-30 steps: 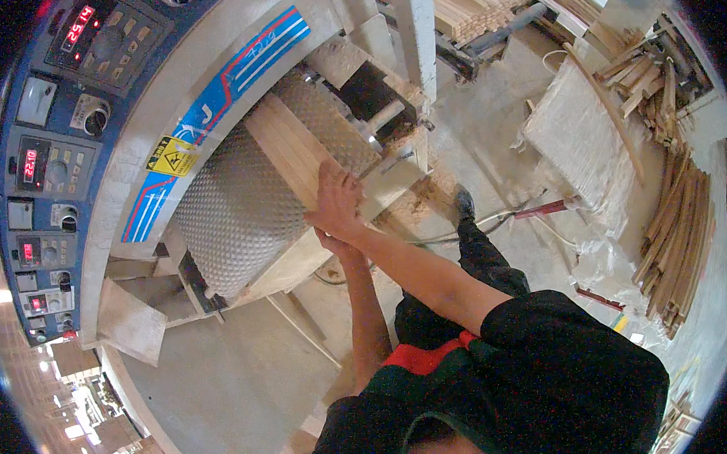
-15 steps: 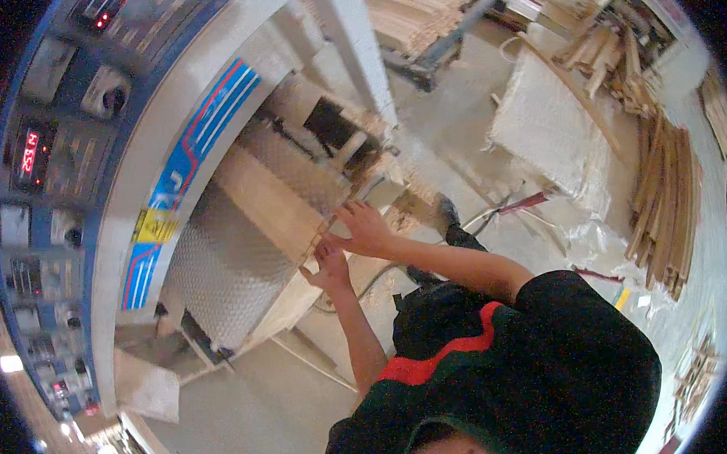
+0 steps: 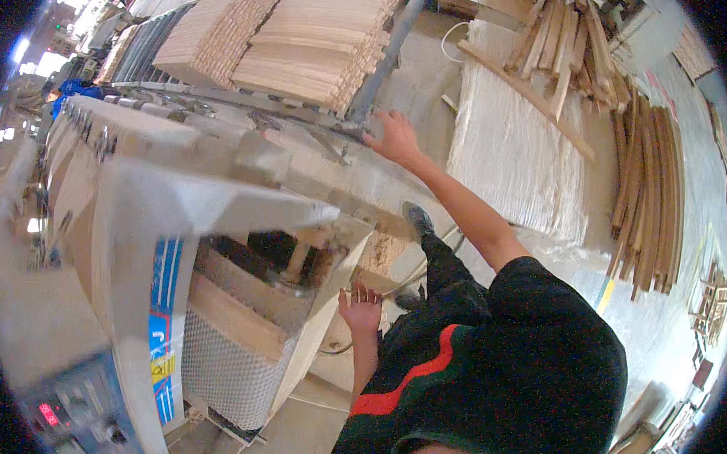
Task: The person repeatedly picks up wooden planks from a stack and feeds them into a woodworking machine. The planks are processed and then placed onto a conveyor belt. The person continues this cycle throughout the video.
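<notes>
My left hand (image 3: 360,308) hovers beside the machine's pale side edge, fingers loosely bent and apart, with nothing in it. My right hand (image 3: 396,136) is stretched out ahead, fingers spread and holding nothing, just short of the roller rack's grey end bar (image 3: 389,55). Beyond it lie stacked pale wood strips (image 3: 313,40). Left of my left hand, a flat wooden board (image 3: 241,316) rests on the machine's dimpled metal bed (image 3: 226,357), touched by neither hand.
A control panel (image 3: 82,431) with red displays stands at lower left. The machine's grey frame (image 3: 206,198) juts across the left. On the right are a whitish wrapped stack (image 3: 511,149), long brown wood strips (image 3: 645,196) and a pile of loose sticks (image 3: 564,48).
Both hands have come off the end of the board. The right hand has reached forward toward the strip stacks; the left has drawn back beside the machine. My view has turned.
</notes>
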`<state>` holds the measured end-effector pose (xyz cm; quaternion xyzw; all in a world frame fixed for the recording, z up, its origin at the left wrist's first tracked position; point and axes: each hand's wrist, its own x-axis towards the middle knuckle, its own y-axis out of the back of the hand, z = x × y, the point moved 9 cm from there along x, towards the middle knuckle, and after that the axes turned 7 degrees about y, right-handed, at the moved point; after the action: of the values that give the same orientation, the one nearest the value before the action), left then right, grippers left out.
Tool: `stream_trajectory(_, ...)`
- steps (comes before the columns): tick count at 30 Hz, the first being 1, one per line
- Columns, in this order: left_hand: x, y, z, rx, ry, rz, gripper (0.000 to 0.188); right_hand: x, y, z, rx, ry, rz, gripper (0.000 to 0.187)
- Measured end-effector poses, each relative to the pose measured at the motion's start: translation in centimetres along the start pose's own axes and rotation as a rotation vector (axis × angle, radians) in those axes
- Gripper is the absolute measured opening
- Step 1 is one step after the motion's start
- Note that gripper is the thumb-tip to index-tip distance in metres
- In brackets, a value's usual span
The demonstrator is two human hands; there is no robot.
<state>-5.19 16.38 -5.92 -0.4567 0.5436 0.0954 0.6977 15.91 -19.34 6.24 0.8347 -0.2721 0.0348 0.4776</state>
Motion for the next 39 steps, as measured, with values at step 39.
stream_trajectory(39, 3.8, -4.3, -1.7, 0.155, -0.192, 0.301, 0.036, 23.8, -8.9, 6.1, -0.262, -0.171, -0.335, 0.121)
